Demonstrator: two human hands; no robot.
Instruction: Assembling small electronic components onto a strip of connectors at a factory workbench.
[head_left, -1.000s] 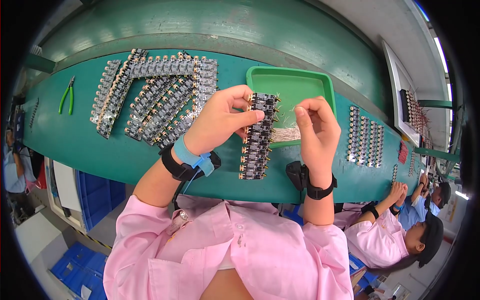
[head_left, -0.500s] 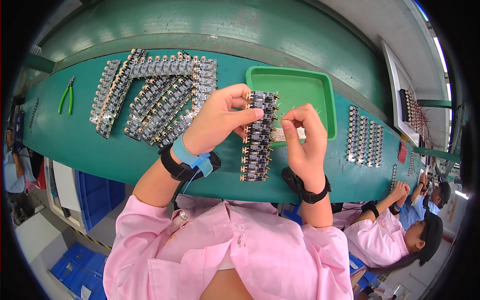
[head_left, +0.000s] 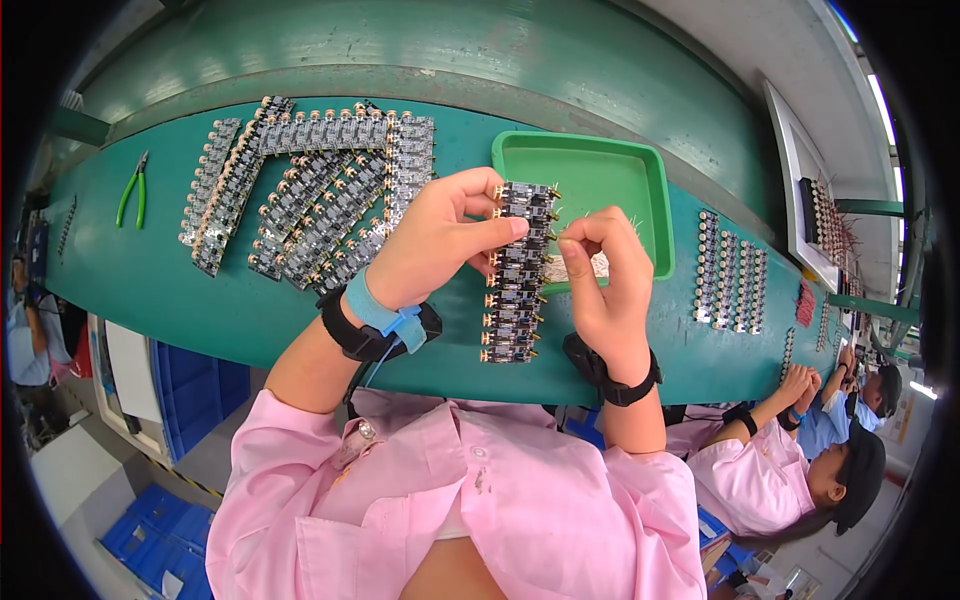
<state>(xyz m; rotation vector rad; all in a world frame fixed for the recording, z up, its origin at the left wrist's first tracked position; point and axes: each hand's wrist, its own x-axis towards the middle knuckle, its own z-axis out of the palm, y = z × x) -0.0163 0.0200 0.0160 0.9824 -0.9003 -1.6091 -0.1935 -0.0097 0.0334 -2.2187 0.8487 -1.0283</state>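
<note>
My left hand grips the upper end of a long black circuit board strip studded with small gold-tipped parts, held upright over the near edge of the green bench. My right hand pinches a tiny component at the strip's right edge, thumb and forefinger closed on it. Just behind both hands sits a green plastic tray with a small pile of loose wire-legged parts at its near side. Both wrists wear black bands; the left also has a blue strap.
Several stacked board strips lie at the left of the bench, with green-handled cutters further left. More strips in rows lie right of the tray. A white tray stands far right. Another person in pink works at the lower right.
My right hand dropped from beside the tray, then came left to the strip's edge with a small part pinched. My left hand and the strip stayed almost still.
</note>
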